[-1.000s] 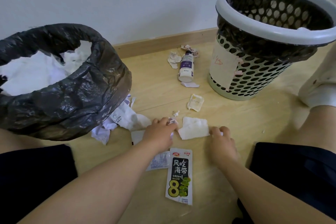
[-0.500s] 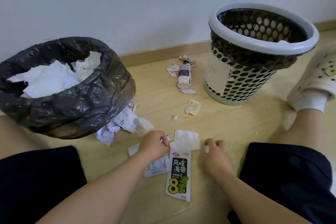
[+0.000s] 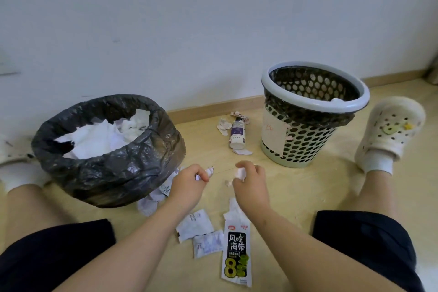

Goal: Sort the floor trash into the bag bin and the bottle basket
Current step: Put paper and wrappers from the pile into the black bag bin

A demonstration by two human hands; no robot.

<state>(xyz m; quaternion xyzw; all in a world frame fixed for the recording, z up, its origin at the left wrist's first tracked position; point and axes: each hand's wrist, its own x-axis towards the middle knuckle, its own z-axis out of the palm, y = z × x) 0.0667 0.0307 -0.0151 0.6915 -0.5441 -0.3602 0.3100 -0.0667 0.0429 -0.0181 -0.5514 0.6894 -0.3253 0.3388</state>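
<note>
Wood floor [image 3: 296, 197]; we see left hand [image 3: 189, 184] and right hand [image 3: 252, 184] pinching scraps [image 3: 240, 173]; bag bin [image 3: 106, 173] lies leftward, nearer the left

Dark shorts [image 3: 369, 244], white socks [image 3: 376, 162], cream perforated clogs [image 3: 391, 125].

Bright and even, under soft diffuse light of unclear source. Only faint, soft-edged shadows on the pale wooden floor [image 3: 308, 187] beneath the crinkled black plastic bag bin [image 3: 113, 173]; dull sheen on its folds. Wide-angle bowing along the wooden skirting board [image 3: 213, 109]. Slightly soft overall, blurrier toward the corners.
</note>
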